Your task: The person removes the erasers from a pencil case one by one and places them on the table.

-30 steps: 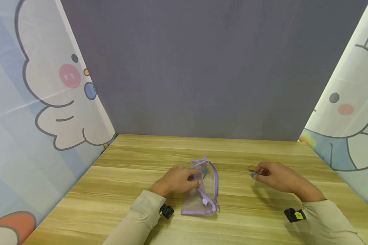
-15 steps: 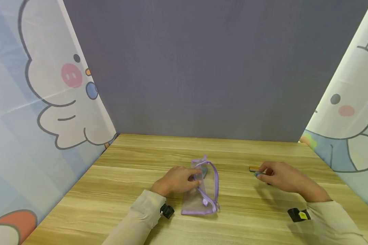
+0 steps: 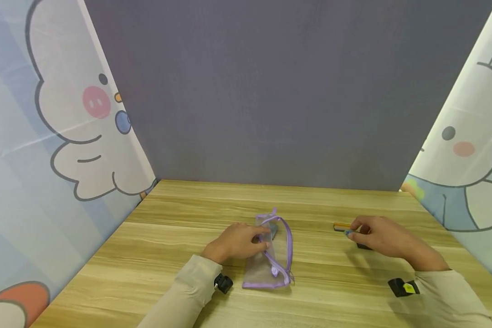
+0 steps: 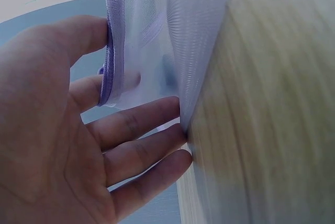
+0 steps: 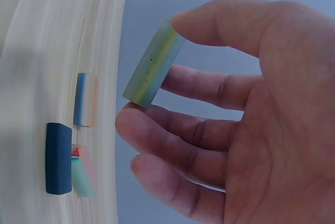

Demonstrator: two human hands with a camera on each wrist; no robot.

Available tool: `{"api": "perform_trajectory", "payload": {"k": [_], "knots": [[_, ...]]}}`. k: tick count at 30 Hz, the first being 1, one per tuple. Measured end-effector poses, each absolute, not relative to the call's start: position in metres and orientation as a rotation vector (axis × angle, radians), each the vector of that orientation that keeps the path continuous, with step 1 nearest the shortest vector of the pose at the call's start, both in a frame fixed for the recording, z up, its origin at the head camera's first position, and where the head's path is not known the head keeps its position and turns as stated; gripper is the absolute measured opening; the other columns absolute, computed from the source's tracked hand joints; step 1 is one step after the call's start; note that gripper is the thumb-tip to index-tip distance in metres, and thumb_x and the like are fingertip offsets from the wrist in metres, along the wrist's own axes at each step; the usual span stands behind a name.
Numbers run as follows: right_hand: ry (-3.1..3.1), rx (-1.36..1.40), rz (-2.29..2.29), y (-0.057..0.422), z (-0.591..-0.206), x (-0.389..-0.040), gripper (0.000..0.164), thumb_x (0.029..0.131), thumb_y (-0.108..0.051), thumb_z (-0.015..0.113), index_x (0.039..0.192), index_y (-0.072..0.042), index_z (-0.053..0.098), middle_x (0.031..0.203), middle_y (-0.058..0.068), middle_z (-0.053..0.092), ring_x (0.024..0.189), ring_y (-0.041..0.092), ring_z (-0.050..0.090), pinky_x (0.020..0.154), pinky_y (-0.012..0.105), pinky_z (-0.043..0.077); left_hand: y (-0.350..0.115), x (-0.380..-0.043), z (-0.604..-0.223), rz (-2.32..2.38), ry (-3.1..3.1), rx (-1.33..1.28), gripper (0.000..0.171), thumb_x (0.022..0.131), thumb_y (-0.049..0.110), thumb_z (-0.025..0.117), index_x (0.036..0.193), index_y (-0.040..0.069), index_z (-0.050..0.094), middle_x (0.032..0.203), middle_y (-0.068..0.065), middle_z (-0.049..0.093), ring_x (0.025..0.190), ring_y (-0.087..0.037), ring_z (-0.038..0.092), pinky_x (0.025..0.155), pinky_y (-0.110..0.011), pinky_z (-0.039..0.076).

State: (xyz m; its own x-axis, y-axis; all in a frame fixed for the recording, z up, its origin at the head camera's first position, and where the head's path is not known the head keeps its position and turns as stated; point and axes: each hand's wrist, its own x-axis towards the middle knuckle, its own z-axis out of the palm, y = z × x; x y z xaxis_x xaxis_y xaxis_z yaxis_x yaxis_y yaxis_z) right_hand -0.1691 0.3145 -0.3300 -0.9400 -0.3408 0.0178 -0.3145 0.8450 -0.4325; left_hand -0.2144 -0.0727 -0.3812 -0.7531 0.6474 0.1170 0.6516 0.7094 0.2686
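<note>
A mesh zip pouch [image 3: 255,269] with purple trim lies on the table, its opening parted. My left hand [image 3: 237,240] pinches the purple zipper edge [image 4: 116,41], thumb on the near side and index finger behind the mesh; the other fingertips sit by the pouch's lower edge. Through the mesh a grey-blue item [image 3: 274,229] shows. To the right, my right hand [image 3: 379,238] holds a small green-and-yellow eraser [image 5: 154,66] on end between thumb and fingers, raised off the tabletop.
Near the right hand lie a striped bar with an orange edge [image 3: 341,226], a dark blue bar [image 5: 58,158] and a pink-and-green bar with a watermelon print [image 5: 82,174]. A grey panel [image 3: 254,91] stands behind the wooden table; cartoon-print cloths hang at both sides.
My right hand has shifted a little to the right with the eraser, and more of the striped bar and the dark bar shows. The left hand and pouch have stayed put.
</note>
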Motion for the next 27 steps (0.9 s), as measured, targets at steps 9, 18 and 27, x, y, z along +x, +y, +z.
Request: {"api": "perform_trajectory", "payload": {"k": [9,18,27], "knots": [[2.955,-0.5,-0.669,0.32,-0.33,-0.17,0.033,0.098,-0.036,0.065,0.112,-0.006,0.066,0.095,0.001,0.066,0.084,0.017,0.062,0.069,0.039,0.05,-0.072,-0.214,-0.381,-0.465,-2.896,-1.092,0.048,0.098,0.05,0.057,0.138,0.024,0.063,0.07,0.016,0.056,0.056,-0.006,0.048,0.063,-0.027,0.043],[2.933,-0.474,-0.641,0.326,-0.333,-0.174,0.035,0.098,-0.037,0.065,0.113,-0.005,0.066,0.095,0.001,0.065,0.083,0.016,0.061,0.069,0.04,0.05,-0.073,-0.214,-0.382,-0.478,-2.891,-1.087,0.048,0.097,0.049,0.058,0.137,0.023,0.064,0.073,0.016,0.059,0.058,-0.005,0.049,0.064,-0.027,0.044],[2.902,-0.483,-0.653,0.331,-0.335,-0.175,0.031,0.097,-0.035,0.066,0.109,-0.006,0.067,0.091,0.001,0.065,0.08,0.015,0.059,0.068,0.039,0.049,-0.073,-0.214,-0.381,-0.478,-2.885,-1.097,0.047,0.098,0.049,0.058,0.137,0.023,0.064,0.073,0.017,0.059,0.057,-0.005,0.049,0.062,-0.026,0.043]]}}
